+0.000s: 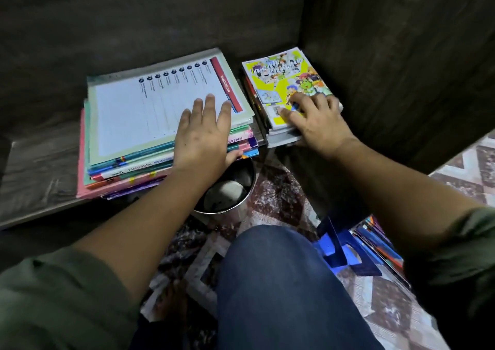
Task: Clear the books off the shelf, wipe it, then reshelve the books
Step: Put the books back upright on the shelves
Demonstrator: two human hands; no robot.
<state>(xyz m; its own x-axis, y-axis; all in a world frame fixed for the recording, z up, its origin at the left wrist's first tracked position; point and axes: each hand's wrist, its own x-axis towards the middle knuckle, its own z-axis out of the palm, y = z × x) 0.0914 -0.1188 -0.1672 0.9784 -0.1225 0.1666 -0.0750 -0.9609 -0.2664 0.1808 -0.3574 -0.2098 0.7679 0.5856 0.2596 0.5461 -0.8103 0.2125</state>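
Seemingly we are reshelving: left hand flat, pressing the big stack; right hand on the small stack, grip unclear; floor books are waiting.

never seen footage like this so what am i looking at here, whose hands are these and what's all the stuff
It is one picture from a camera worn on a person's head, looking down at their own two bare hands; there is no machine. The left hand lies flat on a tall book stack, thumb at its side. The right hand rests on a smaller stack with a yellow cartoon cover. Both stacks sit on a dark wooden shelf. Below, on the carpet, stands a metal bowl. Nothing is lifted.
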